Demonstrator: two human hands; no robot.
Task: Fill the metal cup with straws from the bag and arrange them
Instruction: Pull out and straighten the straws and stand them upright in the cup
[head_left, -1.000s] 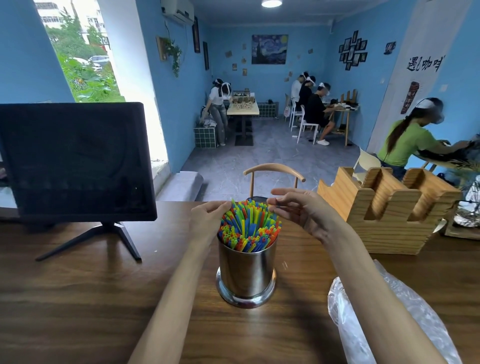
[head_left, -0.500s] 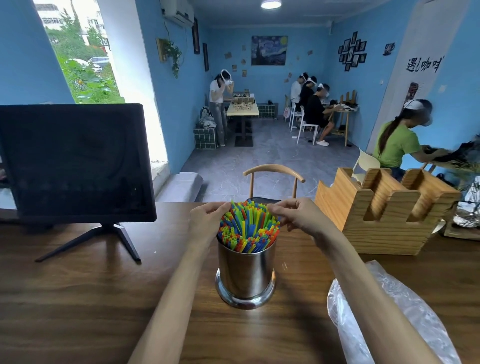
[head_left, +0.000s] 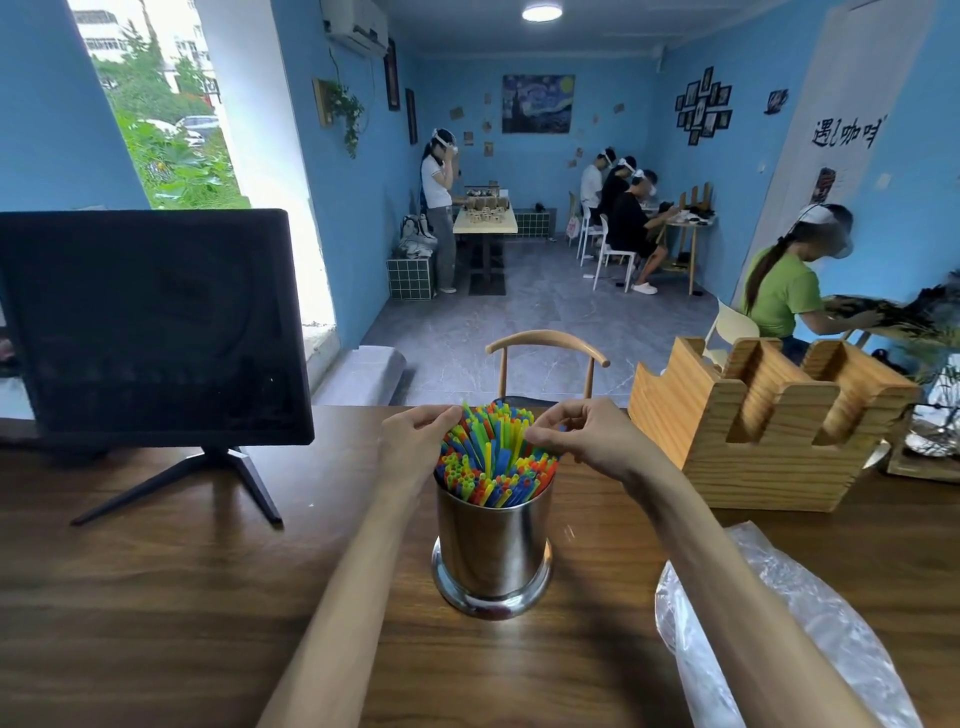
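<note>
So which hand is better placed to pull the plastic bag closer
The right hand. The plastic bag lies on the table's right side beside that forearm, while the left hand sits across the metal cup.

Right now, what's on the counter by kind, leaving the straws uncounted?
Metal cup: 1
Plastic bag: 1
Monitor: 1
Wooden holder: 1
Hands at the straws: 2, left hand and right hand
Total: 6
</note>
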